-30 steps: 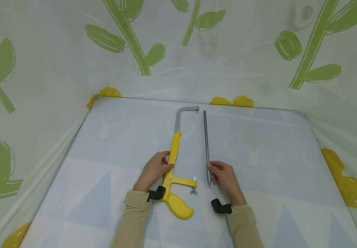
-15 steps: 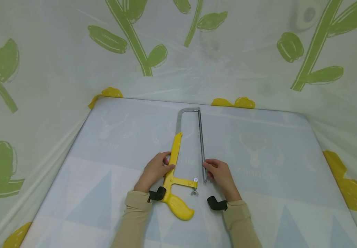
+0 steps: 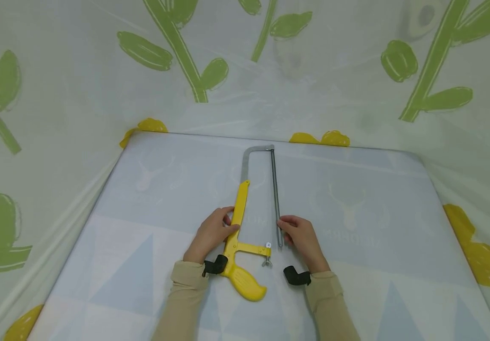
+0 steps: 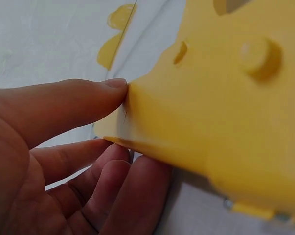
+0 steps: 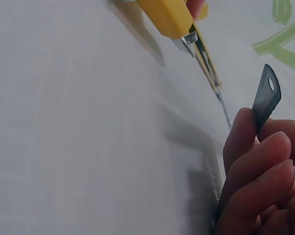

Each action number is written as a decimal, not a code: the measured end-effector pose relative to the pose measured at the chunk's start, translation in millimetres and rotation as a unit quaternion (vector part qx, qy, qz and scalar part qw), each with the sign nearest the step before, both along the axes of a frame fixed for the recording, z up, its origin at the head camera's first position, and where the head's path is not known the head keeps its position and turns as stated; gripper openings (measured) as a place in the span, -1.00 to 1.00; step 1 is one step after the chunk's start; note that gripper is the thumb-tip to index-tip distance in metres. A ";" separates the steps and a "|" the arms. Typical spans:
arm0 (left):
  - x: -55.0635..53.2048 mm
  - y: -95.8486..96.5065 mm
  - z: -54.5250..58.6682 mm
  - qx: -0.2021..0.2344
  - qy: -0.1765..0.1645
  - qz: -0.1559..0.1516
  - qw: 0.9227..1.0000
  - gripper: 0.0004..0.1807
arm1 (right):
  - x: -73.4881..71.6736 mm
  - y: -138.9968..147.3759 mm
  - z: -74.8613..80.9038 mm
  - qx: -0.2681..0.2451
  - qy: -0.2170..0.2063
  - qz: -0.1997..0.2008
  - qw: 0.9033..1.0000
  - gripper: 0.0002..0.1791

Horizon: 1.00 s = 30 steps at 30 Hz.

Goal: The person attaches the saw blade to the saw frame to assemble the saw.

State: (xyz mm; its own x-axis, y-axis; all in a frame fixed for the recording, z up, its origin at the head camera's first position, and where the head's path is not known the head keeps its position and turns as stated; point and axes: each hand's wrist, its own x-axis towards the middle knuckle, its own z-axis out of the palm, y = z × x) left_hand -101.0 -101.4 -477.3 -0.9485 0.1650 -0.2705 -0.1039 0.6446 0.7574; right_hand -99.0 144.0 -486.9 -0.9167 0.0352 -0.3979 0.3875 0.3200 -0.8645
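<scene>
The hacksaw frame point(image 3: 240, 201) was over the patterned table point(image 3: 338, 255), the left hand point(image 3: 211, 233) pinching it between thumb and fingers. To the frame's right ran the blade point(image 3: 275, 187), its far end at the frame's tip — whether hooked on, I could not tell — and its holed near end apart from the frame's bracket point(image 3: 251, 248). The right hand point(image 3: 300, 234) pinched the blade near that end. Beyond the frame rose a leaf-printed sheet point(image 3: 313, 85).
</scene>
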 end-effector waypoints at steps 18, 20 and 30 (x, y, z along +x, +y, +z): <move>-12.3 -1.7 -1.4 -0.008 -0.007 -0.018 1.000 -0.37 | -15.0 -6.3 -0.7 0.046 0.000 0.046 0.998 -0.66; -13.2 -2.0 -1.3 -0.008 -0.008 -0.017 1.000 -0.37 | -16.7 -7.5 -0.8 0.052 0.003 0.049 0.997 -0.66; -12.7 -0.1 -4.0 -0.006 -0.003 -0.016 1.000 -0.36 | -17.8 -12.8 -5.3 0.085 0.015 0.065 0.994 -0.68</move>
